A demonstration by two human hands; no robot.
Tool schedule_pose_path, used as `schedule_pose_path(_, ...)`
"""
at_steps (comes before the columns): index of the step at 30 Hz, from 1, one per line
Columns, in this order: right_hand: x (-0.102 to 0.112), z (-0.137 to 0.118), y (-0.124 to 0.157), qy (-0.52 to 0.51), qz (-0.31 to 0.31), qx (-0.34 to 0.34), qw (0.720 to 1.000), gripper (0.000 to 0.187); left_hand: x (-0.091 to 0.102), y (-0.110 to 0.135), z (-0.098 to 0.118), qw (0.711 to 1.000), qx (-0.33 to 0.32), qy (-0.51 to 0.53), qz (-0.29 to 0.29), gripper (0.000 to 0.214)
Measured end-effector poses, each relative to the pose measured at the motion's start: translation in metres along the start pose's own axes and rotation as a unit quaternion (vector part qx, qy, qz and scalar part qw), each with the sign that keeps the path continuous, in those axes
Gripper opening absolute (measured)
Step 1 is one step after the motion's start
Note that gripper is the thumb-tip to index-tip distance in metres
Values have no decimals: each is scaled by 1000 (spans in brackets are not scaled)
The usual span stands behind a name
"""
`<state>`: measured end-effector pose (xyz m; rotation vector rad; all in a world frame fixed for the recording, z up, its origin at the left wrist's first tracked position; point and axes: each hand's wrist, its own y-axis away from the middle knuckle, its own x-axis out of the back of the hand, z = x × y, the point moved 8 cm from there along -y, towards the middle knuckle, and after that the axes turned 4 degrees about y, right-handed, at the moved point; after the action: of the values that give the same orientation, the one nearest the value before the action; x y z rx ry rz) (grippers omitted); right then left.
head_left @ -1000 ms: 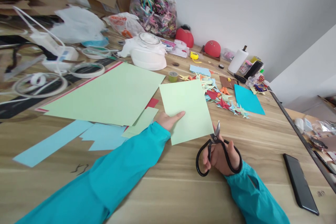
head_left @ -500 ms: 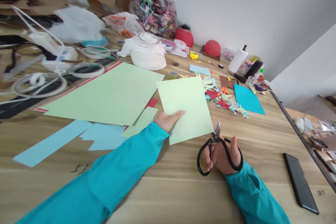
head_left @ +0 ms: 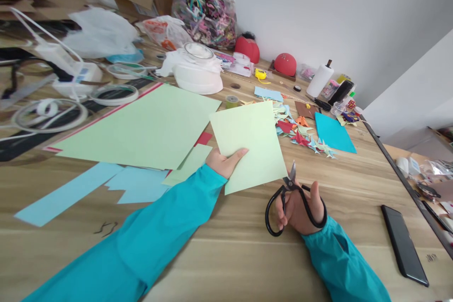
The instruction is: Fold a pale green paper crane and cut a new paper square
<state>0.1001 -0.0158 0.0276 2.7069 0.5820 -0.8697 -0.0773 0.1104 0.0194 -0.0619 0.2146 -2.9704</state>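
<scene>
My left hand (head_left: 226,162) pinches the left edge of a pale green sheet of paper (head_left: 249,132), thumb on top and the other fingers hidden beneath. The sheet is raised and slightly tilted above the table. In my right hand (head_left: 299,210) are black-handled scissors (head_left: 290,184), fingers and thumb through the loops, handles spread. Their blades point away from me beside the sheet's lower right corner; part of the blades may be hidden by the paper. To the left lie a larger pale green sheet (head_left: 141,127) and light blue paper pieces (head_left: 67,193).
Behind the held sheet is a pile of colourful cut paper stars (head_left: 300,134), with a bright blue sheet (head_left: 334,132) to its right. A black phone (head_left: 405,245) lies at the right. Cables (head_left: 49,113), bags and a white roll bundle (head_left: 198,73) stand toward the back left.
The held sheet has tilted very slightly and shifted a little left. The whole view has moved slightly; both hands keep the same grip.
</scene>
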Motion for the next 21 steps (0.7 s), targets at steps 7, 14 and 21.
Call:
schedule_pose_path(7,-2,0,1,7,-2,-9,1000,87,3,-1,2,1000,-6,16,21,46)
schedule_pose_path(14,-2,-6,2,4,-6,3,1000,83,8,-8,0,998,-23,35,44,49)
schedule_pose_path(21,-2,-6,3,-5,-11,1,1000,82,8,-9,-1,998,-13,42,38,54)
